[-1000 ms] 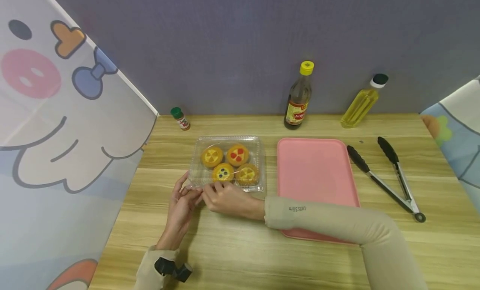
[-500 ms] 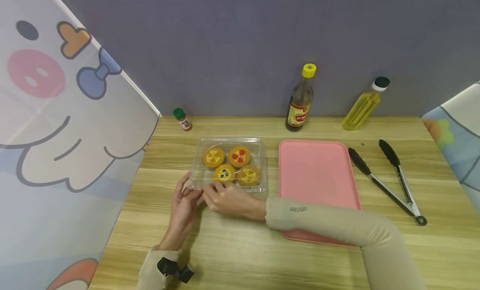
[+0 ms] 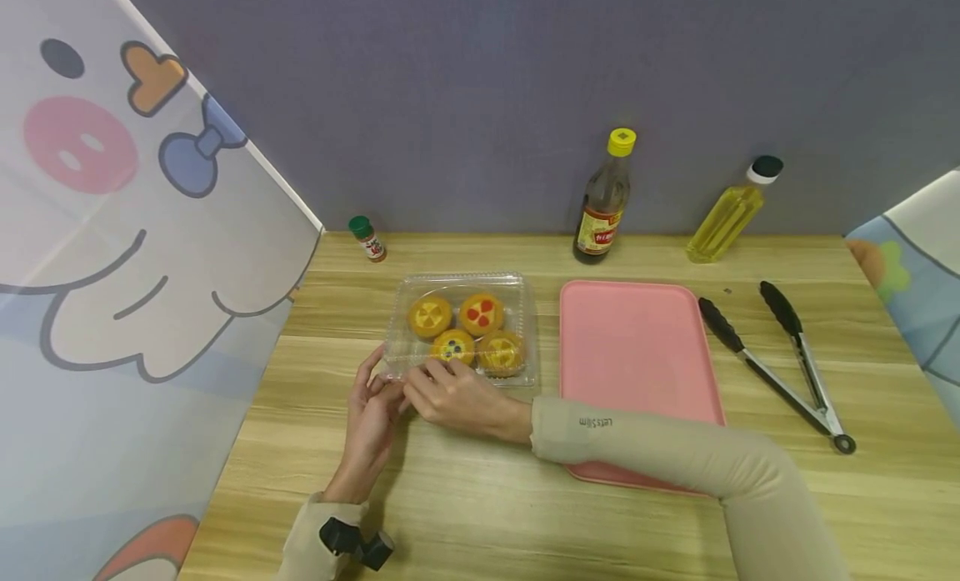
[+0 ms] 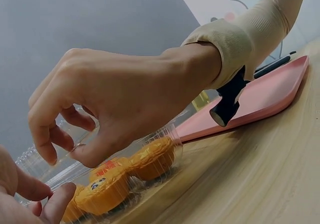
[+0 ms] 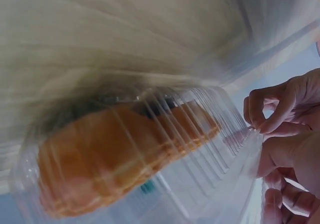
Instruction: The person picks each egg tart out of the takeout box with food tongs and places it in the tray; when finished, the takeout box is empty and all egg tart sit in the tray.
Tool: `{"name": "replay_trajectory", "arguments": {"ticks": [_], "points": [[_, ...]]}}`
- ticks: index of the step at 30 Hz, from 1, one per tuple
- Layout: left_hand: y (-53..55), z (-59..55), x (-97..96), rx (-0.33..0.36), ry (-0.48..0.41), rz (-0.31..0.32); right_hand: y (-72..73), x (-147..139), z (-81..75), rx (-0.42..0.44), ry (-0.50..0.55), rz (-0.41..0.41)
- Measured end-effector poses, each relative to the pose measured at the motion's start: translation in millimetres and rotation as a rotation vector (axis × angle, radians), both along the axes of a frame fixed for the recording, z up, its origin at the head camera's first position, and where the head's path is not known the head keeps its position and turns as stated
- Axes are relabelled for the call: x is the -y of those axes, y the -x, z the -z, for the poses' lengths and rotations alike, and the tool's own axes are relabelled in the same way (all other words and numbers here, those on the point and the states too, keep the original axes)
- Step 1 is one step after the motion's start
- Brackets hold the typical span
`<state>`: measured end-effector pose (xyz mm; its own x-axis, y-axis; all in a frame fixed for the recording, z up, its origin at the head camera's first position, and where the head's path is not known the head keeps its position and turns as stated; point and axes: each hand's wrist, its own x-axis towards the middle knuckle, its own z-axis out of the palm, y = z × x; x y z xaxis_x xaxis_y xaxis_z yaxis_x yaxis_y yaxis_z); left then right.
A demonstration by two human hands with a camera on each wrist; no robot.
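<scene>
A clear plastic clamshell box (image 3: 527, 314) lies on the wooden table with its lid down over several round tarts (image 3: 429, 316). One tart bears red pieces, another dark blue ones. At the box's front left corner, my left hand (image 3: 369, 427) pinches the rim between thumb and fingers. Right beside it, my right hand (image 3: 461, 402) grips the front edge with bent fingers, its knuckles overlapping the box in the head view. The left wrist view has the right thumb (image 4: 90, 154) and forefinger close together at the lid's edge. Part of the front rim is hidden behind the fingers.
A pink tray (image 3: 637, 348) lies to the right, partly under my right sleeve. Beyond it are open metal tongs (image 3: 780, 381) with black tips. Along the back stand a green-capped shaker (image 3: 369, 241), a dark sauce bottle (image 3: 600, 214) and a yellow oil bottle (image 3: 726, 218).
The head view has shifted slightly, so everything sits a little further right in it. Both hands stay at the box's front left corner, with only tiny finger movement.
</scene>
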<state>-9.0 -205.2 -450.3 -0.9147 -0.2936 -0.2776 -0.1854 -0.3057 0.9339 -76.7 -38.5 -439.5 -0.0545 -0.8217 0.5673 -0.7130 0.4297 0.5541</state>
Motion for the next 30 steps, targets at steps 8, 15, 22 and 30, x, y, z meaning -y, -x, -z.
{"name": "replay_trajectory", "arguments": {"ticks": [8, 15, 22, 30], "points": [[-0.5, 1.2, 0.1, 0.006, -0.002, -0.003, 1.5, -0.3, -5.0, 0.008, 0.012, 0.006], [-0.5, 0.0, -0.1, 0.009, 0.015, -0.007, 5.0, 0.1, -11.3, 0.033, 0.001, -0.003], [-0.7, 0.2, 0.6, 0.005, 0.018, -0.003, 8.7, 1.6, -15.7, 0.045, -0.02, -0.029], [1.0, 2.5, 0.7, -0.004, 0.014, -0.025, 14.3, 3.7, -18.7, 0.034, -0.063, -0.063]]}}
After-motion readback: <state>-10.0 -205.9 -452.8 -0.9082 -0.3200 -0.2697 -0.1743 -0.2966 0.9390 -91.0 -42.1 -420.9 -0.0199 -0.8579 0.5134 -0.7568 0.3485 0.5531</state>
